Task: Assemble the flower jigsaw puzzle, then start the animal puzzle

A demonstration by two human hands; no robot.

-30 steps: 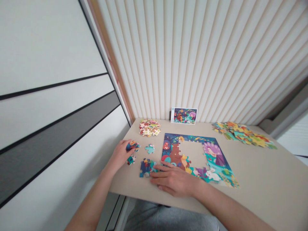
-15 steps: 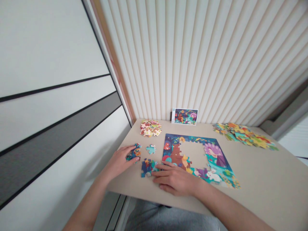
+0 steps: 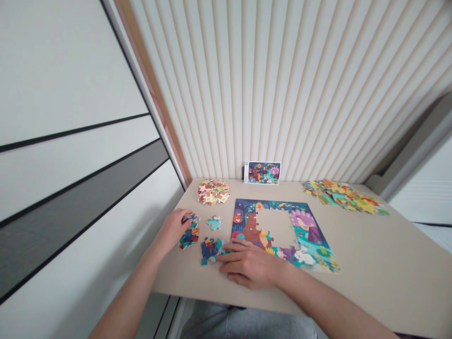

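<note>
My left hand grips a small clump of jigsaw pieces at its fingertips. Just below those fingers, a joined group of jigsaw pieces lies on the table. My right hand rests flat, its fingertips against a dark blue cluster of joined pieces. Beside that hand lies the partly built jigsaw puzzle, a colourful forest scene with a bare square gap at its centre. My right hand covers part of the puzzle's lower left edge.
A beige table bears everything. A loose teal piece lies between my hands. At the back are a picture card against the ribbed wall, a pile of face-down pieces and a spread of bright pieces. Panelled walls rise left.
The clump under my left hand has come apart into two groups, with the upper one still in my fingers. My right hand stays in place. The view has swung slightly, shifting everything left.
</note>
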